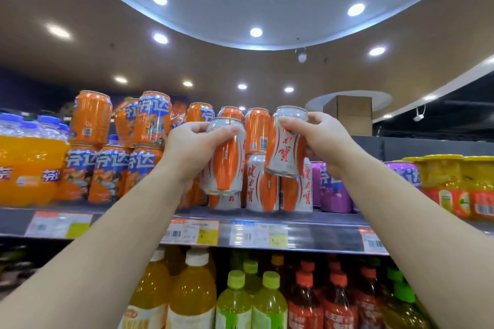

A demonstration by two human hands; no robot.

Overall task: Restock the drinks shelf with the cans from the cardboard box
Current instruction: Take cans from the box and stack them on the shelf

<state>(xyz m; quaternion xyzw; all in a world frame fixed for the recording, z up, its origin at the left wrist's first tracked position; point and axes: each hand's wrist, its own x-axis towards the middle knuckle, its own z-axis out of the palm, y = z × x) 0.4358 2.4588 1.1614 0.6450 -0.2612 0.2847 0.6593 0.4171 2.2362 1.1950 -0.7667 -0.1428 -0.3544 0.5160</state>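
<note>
My left hand (191, 145) grips an orange-and-white can (227, 165), held upright in front of the top shelf (315, 232). My right hand (320, 139) holds a second, matching can (286, 147), tilted slightly and raised a little higher. Both cans hover above a row of the same orange-and-white cans (263, 184) standing on the shelf, with more stacked behind them. The cardboard box is out of view.
Orange cans with blue labels (112, 171) are stacked two high to the left, next to orange drink bottles (26, 168). Purple cans (334, 189) and yellow-lidded tubs (454, 184) stand to the right. Bottles (240, 296) fill the shelf below. Price tags line the shelf edge.
</note>
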